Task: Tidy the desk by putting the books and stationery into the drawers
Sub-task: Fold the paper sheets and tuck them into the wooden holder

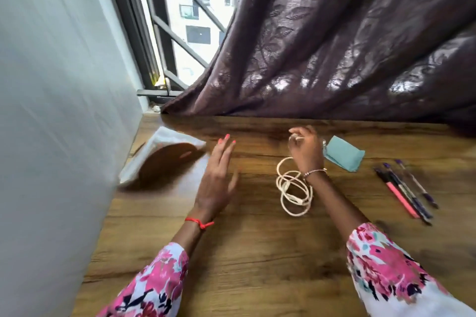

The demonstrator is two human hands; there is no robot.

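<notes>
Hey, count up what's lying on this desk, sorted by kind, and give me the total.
Pens: 4 (bunched and blurred, so roughly)
Coiled white cable: 1
Teal pouch: 1
White packet: 1 (blurred)
Total: 7

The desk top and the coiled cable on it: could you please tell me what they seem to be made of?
Desk top: probably wood-look laminate or veneer, brown with streaky grain and a faint sheen.
Coiled cable: likely cream plastic or rubber sheathing, smooth, bending in soft loops.
</notes>
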